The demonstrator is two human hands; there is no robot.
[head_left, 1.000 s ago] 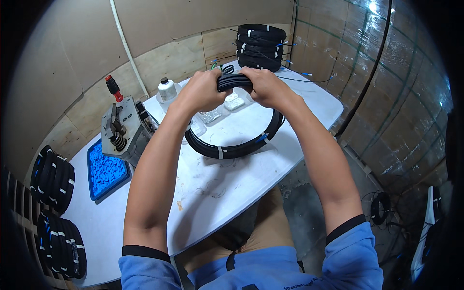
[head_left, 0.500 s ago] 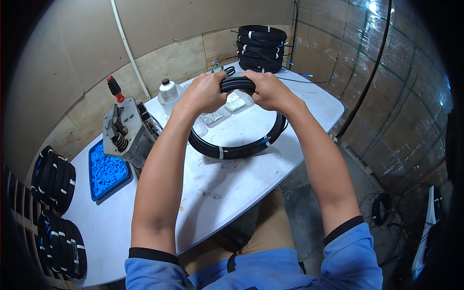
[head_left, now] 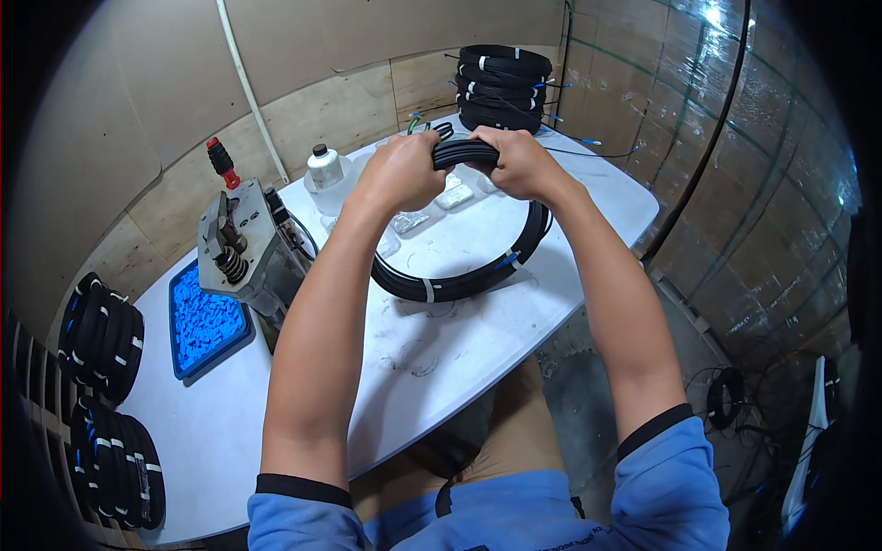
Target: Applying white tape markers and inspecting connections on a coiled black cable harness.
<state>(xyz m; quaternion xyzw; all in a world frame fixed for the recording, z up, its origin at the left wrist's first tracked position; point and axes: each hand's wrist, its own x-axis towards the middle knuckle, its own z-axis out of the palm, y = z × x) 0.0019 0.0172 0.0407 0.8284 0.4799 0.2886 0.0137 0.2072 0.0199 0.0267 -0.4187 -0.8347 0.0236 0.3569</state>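
A coil of black cable (head_left: 459,287) hangs from both hands over the white table, its far side raised and its near side low over the tabletop. White tape bands bind the near part, and a blue-tipped end shows at its right. My left hand (head_left: 404,171) is closed round the far side of the coil. Just to its right, my right hand (head_left: 517,163) grips the same bundle, and a short length of black strands shows between the two fists. Parts of the coil's sides are hidden behind my hands and left forearm.
A stack of black cable coils (head_left: 503,90) stands at the table's far corner. At left are a metal hand press (head_left: 243,243), a blue tray (head_left: 186,375) of small blue pieces, and a white bottle (head_left: 324,168). More coils (head_left: 115,464) sit at the left edge. Wrapped cartons (head_left: 707,174) line the right.
Both hands have shifted slightly right, carrying the cable coil with them. My grip on it looks the same.
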